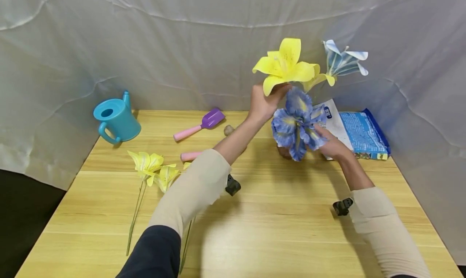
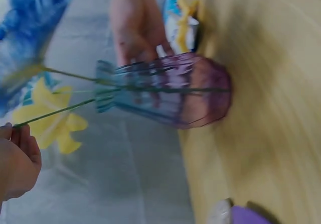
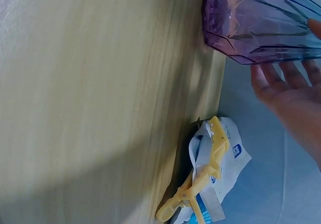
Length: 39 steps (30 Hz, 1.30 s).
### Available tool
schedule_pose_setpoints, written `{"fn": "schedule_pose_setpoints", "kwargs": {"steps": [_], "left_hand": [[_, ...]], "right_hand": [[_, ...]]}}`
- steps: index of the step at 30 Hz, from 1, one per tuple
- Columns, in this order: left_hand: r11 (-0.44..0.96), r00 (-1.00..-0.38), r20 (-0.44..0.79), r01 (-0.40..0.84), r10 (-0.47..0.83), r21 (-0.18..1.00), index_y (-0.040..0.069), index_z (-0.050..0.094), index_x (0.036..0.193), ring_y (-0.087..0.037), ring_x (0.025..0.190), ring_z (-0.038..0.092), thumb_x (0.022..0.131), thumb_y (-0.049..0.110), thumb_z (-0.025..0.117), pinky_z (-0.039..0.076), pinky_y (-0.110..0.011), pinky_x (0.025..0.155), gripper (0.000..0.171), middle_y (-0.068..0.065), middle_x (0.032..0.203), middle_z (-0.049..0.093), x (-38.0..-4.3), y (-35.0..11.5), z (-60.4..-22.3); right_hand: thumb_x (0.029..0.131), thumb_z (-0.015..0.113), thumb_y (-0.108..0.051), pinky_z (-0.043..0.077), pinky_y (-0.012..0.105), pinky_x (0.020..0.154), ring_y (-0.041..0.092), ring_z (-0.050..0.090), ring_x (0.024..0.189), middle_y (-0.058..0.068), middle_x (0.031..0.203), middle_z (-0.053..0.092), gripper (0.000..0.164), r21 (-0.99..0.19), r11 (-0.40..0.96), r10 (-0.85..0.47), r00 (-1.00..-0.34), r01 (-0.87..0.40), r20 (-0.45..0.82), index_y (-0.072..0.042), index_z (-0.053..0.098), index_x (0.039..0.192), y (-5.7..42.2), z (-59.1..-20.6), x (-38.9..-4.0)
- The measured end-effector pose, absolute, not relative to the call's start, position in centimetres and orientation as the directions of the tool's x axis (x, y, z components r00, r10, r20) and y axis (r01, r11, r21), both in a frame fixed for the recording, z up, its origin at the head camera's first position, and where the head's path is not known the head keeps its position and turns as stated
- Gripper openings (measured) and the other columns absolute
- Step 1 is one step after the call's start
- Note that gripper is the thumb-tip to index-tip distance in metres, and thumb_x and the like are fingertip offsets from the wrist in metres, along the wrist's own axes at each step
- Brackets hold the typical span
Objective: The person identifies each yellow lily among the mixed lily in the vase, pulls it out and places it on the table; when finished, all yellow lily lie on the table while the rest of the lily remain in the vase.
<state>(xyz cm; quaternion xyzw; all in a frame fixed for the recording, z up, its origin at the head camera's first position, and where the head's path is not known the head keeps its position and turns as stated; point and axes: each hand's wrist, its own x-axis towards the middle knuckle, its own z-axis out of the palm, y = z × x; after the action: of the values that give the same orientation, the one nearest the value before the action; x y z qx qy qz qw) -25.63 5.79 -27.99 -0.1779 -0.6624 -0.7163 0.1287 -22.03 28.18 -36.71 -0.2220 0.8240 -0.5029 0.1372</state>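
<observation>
My left hand point(image 1: 265, 102) pinches a thin green stem point(image 2: 55, 113) under a large yellow lily point(image 1: 285, 65), and the stem runs into the vase mouth in the left wrist view. A ribbed clear vase point(image 2: 165, 91), teal at the top and purple at the base, stands on the table. My right hand point(image 3: 296, 98) holds the vase's side, thumb and fingers round it. A blue iris point(image 1: 298, 122), a second yellow lily point(image 1: 318, 77) and a pale blue flower point(image 1: 342, 61) rise above the vase. In the head view the iris hides most of the vase.
A blue watering can point(image 1: 118, 120) stands at back left, with a purple scoop point(image 1: 212, 118) and a stone point(image 1: 228, 130) nearby. Yellow lilies point(image 1: 145, 162) lie at left. Behind my right hand are a white bag point(image 3: 235, 156) with a yellow clip point(image 3: 205, 179) and a blue packet point(image 1: 364, 134).
</observation>
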Motion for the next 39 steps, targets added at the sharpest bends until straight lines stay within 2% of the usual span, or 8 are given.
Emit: {"fn": "schedule_pose_setpoints", "kwargs": {"steps": [5, 9, 13, 20, 23, 28, 34, 39], "left_hand": [[-0.182, -0.834, 0.552, 0.542, 0.003, 0.82, -0.014, 0.059, 0.092, -0.026, 0.074, 0.062, 0.075, -0.006, 0.065, 0.05, -0.025, 0.071, 0.02, -0.025, 0.083, 0.062, -24.1, 3.9, -24.9], [-0.221, -0.806, 0.591, 0.584, -0.04, 0.781, -0.016, 0.056, 0.096, -0.026, 0.077, 0.06, 0.075, -0.01, 0.063, 0.049, -0.027, 0.075, 0.023, -0.027, 0.087, 0.06, -23.0, 1.8, -22.7], [-0.224, -0.821, 0.568, 0.565, -0.056, 0.794, -0.015, 0.056, 0.093, -0.024, 0.074, 0.06, 0.076, -0.01, 0.062, 0.049, -0.03, 0.073, 0.019, -0.022, 0.084, 0.062, -21.4, -1.5, -20.8], [0.264, -0.89, 0.427, 0.456, 0.162, 0.85, -0.005, 0.063, 0.083, -0.015, 0.059, 0.057, 0.08, 0.004, 0.062, 0.048, -0.026, 0.059, 0.009, -0.012, 0.075, 0.065, -15.9, -8.7, -20.1], [0.359, -0.929, 0.24, 0.335, 0.283, 0.871, 0.001, 0.065, 0.085, -0.016, 0.057, 0.056, 0.081, 0.008, 0.063, 0.047, -0.027, 0.055, 0.009, -0.007, 0.074, 0.065, -13.7, -11.1, -21.9], [0.31, -0.921, -0.003, 0.128, 0.39, 0.942, 0.005, 0.066, 0.083, -0.019, 0.064, 0.06, 0.079, 0.009, 0.065, 0.05, -0.029, 0.057, 0.006, -0.003, 0.077, 0.065, -11.2, -12.9, -28.1], [0.324, -0.853, -0.154, 0.019, 0.498, 0.946, 0.008, 0.066, 0.08, -0.023, 0.066, 0.062, 0.078, 0.012, 0.066, 0.052, -0.032, 0.058, 0.005, -0.004, 0.074, 0.065, -9.1, -11.1, -34.2], [0.307, -0.855, -0.204, -0.055, 0.476, 0.95, 0.002, 0.066, 0.076, -0.031, 0.064, 0.063, 0.075, 0.007, 0.068, 0.052, -0.04, 0.058, 0.005, -0.006, 0.069, 0.065, -8.7, -9.4, -37.1]], "right_hand": [[0.086, 0.048, 0.003, 0.036, 0.034, 0.093, 0.037, 0.028, 0.123, 0.026, 0.135, 0.028, 0.059, -0.86, 0.491, -0.448, -0.887, -0.139, -0.112, 0.003, 0.019, 0.137, 28.3, -37.3, -22.8], [0.084, 0.049, 0.004, 0.024, 0.05, 0.099, 0.039, 0.017, 0.127, 0.027, 0.14, 0.016, 0.066, -0.866, 0.497, -0.425, -0.883, -0.047, -0.197, 0.005, 0.01, 0.138, 28.3, -38.0, -23.5], [0.085, 0.048, 0.003, 0.021, 0.05, 0.1, 0.039, 0.014, 0.128, 0.028, 0.14, 0.013, 0.067, -0.856, 0.517, -0.417, -0.88, -0.025, -0.226, 0.006, 0.007, 0.138, 28.2, -37.7, -23.6], [0.085, 0.055, -0.005, 0.025, 0.046, 0.1, 0.036, 0.019, 0.128, 0.024, 0.139, 0.02, 0.064, -0.866, 0.499, -0.403, -0.894, -0.033, -0.198, 0.004, 0.018, 0.137, 28.3, -37.7, -23.5], [0.085, 0.056, -0.004, 0.026, 0.046, 0.099, 0.036, 0.022, 0.127, 0.025, 0.138, 0.024, 0.061, -0.874, 0.485, -0.399, -0.898, -0.036, -0.185, 0.005, 0.022, 0.135, 28.2, -37.7, -23.4], [0.084, 0.056, -0.002, 0.028, 0.046, 0.098, 0.036, 0.024, 0.126, 0.025, 0.137, 0.026, 0.06, -0.874, 0.485, -0.39, -0.904, -0.039, -0.176, 0.004, 0.024, 0.134, 28.0, -37.6, -23.1], [0.085, 0.057, -0.007, 0.027, 0.046, 0.099, 0.035, 0.022, 0.127, 0.022, 0.138, 0.025, 0.062, -0.863, 0.505, -0.37, -0.907, -0.012, -0.204, 0.001, 0.022, 0.136, 27.7, -37.3, -23.0], [0.085, 0.058, -0.012, 0.028, 0.047, 0.098, 0.034, 0.022, 0.127, 0.021, 0.138, 0.026, 0.063, -0.857, 0.515, -0.365, -0.905, -0.001, -0.218, -0.002, 0.023, 0.136, 27.4, -36.8, -22.7]]}}
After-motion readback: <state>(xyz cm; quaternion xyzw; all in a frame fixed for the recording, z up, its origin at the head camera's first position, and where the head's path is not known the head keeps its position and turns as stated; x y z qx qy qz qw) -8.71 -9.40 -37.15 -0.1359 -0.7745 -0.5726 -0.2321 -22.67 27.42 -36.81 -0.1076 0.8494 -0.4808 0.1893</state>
